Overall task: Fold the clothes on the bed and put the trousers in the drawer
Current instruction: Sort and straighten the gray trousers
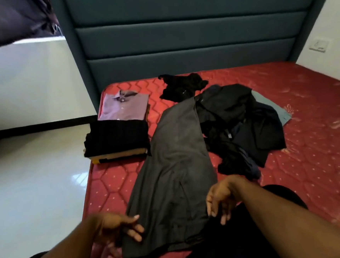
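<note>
Grey trousers (pixel 174 169) lie stretched lengthwise on the red mattress (pixel 304 107), waist end near me. My left hand (pixel 119 227) pinches the near left edge of the trousers between thumb and fingers. My right hand (pixel 220 198) hovers over the near right edge with loosely bent fingers, holding nothing. A heap of dark unfolded clothes (pixel 241 124) lies to the right of the trousers. A black garment (pixel 182 85) is crumpled beyond them.
A folded purple shirt (pixel 123 108) and a folded stack topped by a black garment (pixel 115 138) sit at the mattress's left edge. A blue padded headboard (pixel 189 36) stands behind. White tiled floor (pixel 37 178) lies to the left. No drawer is in view.
</note>
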Demonstrator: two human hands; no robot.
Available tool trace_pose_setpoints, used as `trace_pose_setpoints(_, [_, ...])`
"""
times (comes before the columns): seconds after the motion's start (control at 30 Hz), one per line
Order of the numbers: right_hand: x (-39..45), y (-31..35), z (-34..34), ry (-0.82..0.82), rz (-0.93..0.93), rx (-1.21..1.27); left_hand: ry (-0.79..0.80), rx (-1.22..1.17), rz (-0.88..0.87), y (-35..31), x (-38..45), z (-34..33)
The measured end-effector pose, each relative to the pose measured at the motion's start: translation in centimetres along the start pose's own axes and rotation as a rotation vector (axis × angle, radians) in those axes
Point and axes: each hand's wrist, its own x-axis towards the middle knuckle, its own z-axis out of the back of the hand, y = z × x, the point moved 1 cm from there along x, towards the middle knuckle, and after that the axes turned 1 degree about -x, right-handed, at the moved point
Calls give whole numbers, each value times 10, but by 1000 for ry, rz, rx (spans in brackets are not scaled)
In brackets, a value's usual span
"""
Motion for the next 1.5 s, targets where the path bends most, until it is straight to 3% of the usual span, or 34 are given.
trace_pose_setpoints(0.07, [3,13,18,49,-70,-98,57,203,132,-31,-10,5])
trace_pose_setpoints(0.13, [5,26,40,-151,2,-86,-126,522,149,-81,-18,11])
trace_pose_setpoints(0.2, [16,36,73,-453,175,138,-406,772,-37,-132,-7,23])
trace_pose_setpoints(0.23, [23,40,92,-604,247,273,-540,741,-245,-156,7,29])
trace_pose_setpoints(0.3, [36,47,130,-912,363,435,-683,430,-542,-199,27,31])
trace_pose_setpoints(0.37, [49,58,167,-1133,395,523,-737,169,-683,-243,50,31])
trace_pose_setpoints(0.43, [59,70,200,-1237,379,660,-758,22,-710,-283,77,34])
trace_pose_setpoints(0.57, [81,85,245,-1206,373,912,-748,-197,-628,-329,128,51])
trace_pose_setpoints(0.7, [96,91,261,-1231,353,989,-996,-335,-481,-354,151,70])
trace_pose_setpoints(0.73, [100,91,264,-1233,345,985,-953,-408,-463,-360,156,75])
trace_pose_setpoints(0.8, [106,91,266,-1159,381,1013,-713,-470,-343,-367,155,74])
trace_pose_setpoints(0.9, [97,87,259,-987,466,1089,-432,-317,-187,-362,140,63])
trace_pose_setpoints(1.0, [67,82,245,-1081,548,1020,-278,-449,-305,-350,111,58])
trace_pose_setpoints(1.2, [-28,82,208,-1149,772,1053,-169,-625,-547,-320,5,50])
trace_pose_setpoints(1.37, [-132,105,180,-1131,989,967,-430,-521,-801,-337,-99,30])
trace_pose_setpoints(1.5, [-220,125,164,-1156,1096,873,-508,-412,-952,-362,-187,13])
